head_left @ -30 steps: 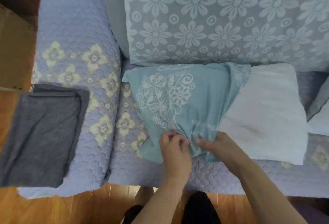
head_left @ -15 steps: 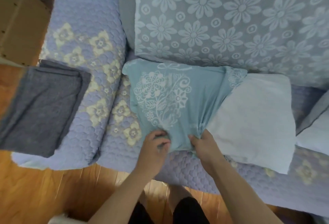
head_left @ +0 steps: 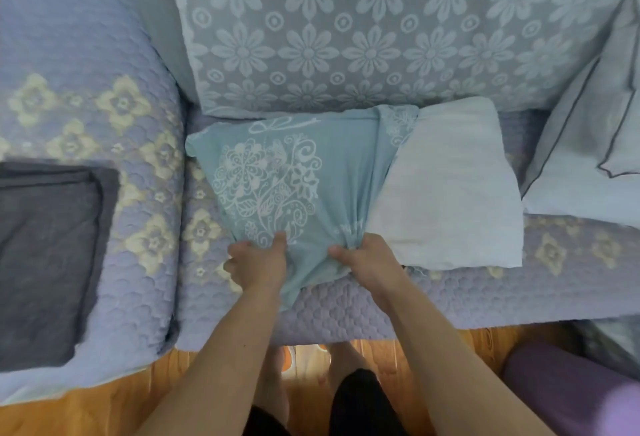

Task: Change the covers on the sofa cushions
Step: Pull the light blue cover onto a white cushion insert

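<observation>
A teal cushion cover [head_left: 287, 172] with a white flower print lies on the sofa seat [head_left: 346, 307], half pulled over a white cushion insert [head_left: 450, 193] that sticks out to the right. My left hand [head_left: 258, 262] grips the cover's near edge on the left. My right hand [head_left: 363, 259] pinches the bunched fabric where cover meets insert. A folded dark grey cover [head_left: 45, 255] rests on the left armrest.
A large grey back cushion [head_left: 346, 26] with pale flowers leans behind. More pale grey cushions [head_left: 595, 144] sit at the right. The quilted lilac armrest [head_left: 104, 82] is at left. A purple roll [head_left: 571, 390] lies on the wooden floor [head_left: 86, 408].
My hands have moved apart along the cover's near edge, and the teal fabric is gathered further left off the white insert. The camera view has shifted.
</observation>
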A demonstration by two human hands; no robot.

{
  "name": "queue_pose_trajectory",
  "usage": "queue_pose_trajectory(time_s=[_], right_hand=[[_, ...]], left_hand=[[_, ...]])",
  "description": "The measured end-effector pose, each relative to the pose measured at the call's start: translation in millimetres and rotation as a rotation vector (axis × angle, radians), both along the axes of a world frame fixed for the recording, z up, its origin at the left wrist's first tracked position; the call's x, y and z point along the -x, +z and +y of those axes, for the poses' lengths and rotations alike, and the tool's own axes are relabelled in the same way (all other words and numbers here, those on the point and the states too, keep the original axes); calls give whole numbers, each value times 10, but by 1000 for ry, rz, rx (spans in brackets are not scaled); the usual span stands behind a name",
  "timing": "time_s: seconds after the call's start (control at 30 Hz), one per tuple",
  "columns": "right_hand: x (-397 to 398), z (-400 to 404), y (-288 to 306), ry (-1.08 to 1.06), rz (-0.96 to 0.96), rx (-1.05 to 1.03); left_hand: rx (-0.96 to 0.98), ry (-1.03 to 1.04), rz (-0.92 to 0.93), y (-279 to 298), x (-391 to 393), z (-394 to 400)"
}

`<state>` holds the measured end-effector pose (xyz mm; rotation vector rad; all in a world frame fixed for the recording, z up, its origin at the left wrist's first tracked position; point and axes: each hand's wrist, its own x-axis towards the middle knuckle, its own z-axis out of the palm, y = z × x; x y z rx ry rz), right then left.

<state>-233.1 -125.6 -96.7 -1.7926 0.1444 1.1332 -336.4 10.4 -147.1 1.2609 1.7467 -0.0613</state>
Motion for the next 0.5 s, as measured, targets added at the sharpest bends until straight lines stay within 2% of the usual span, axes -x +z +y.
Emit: queue_pose_trajectory(time_s=[0.07,0.2,0.27,0.37,0.43,0.5], right_hand=[[20,-29,30,-29,-29,7],[47,-39,73,-164,-68,-74],[43,-15,100,-184,-95,-93],[61,6,93,-202,-191,-102],[113,-5,107,-75,-354,-82],[187,-12,144,205,-489,-7]], left_hand=[[108,39,24,-116,79,30],[107,154,-96,-223,251,47],[168,207,-133,-226,315,47],[310,414,-251,-187,382,68],[324,461,-320,-20,378,83],[259,372,-389,188,350,63]])
